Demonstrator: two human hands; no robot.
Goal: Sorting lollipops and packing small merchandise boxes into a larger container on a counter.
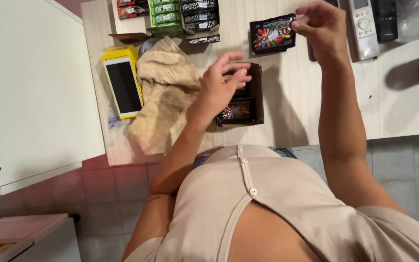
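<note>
person: beige buttoned top fills the near frame, both bare arms stretched out over the bench (316, 111)
left hand (224, 82): hovers just above the dark open box (249, 104), fingers (236, 59) spread and loosely curled, grasping nothing visible
dark open box: sits on the bench's near part, dark candy packs inside, partly hidden by the left hand
cloth (163, 97): crumpled beige, just left of the box, reaches the near bench edge
phone-like device (122, 86): yellow case, dark screen, flat beside the cloth
right hand (318, 29): raised farther out, fingertips pinched on the right edge of the candy packet (271, 34)
candy packet: black with bright colours, beyond the box, at the right hand's fingertips; lifted or lying, cannot tell
display boxes (180, 17): gum and candy bars, far left edge
remotes (364, 26): white and a dark one, far right
</note>
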